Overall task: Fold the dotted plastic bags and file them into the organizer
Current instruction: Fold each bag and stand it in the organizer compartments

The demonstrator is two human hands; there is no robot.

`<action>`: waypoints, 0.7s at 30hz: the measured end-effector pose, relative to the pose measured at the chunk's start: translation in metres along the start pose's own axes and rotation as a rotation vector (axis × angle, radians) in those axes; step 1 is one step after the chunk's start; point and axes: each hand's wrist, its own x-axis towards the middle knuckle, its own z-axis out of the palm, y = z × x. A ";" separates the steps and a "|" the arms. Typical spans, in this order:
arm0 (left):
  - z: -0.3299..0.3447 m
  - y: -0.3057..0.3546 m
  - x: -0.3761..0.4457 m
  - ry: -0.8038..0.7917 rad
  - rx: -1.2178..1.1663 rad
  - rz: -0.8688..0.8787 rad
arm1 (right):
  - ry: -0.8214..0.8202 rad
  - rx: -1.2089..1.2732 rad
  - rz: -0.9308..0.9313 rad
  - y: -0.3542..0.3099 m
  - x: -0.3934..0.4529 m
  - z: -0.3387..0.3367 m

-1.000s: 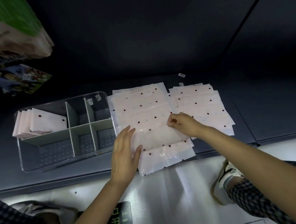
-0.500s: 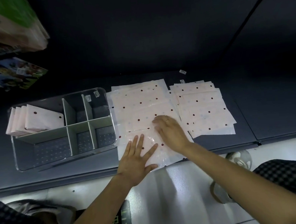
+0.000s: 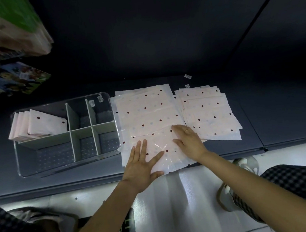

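A second ago my right hand [image 3: 189, 142] pinched the bag's [image 3: 161, 147] edge mid-fold; now it lies flat on the folded bag, fingers straight and together, beside my left hand [image 3: 142, 163], whose fingers are spread flat on the same bag. The bag lies on the stack [image 3: 148, 112] just right of the organizer [image 3: 66, 153], which holds folded bags [image 3: 41, 124] in its far left slot

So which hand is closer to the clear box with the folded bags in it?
Left. The left hand lies flat on the front bag, just right of the clear organizer. The right hand presses the same bag farther right, beside the second stack.
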 end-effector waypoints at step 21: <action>-0.014 0.009 -0.026 0.249 -0.190 0.094 | -0.323 0.969 0.687 -0.065 -0.045 -0.013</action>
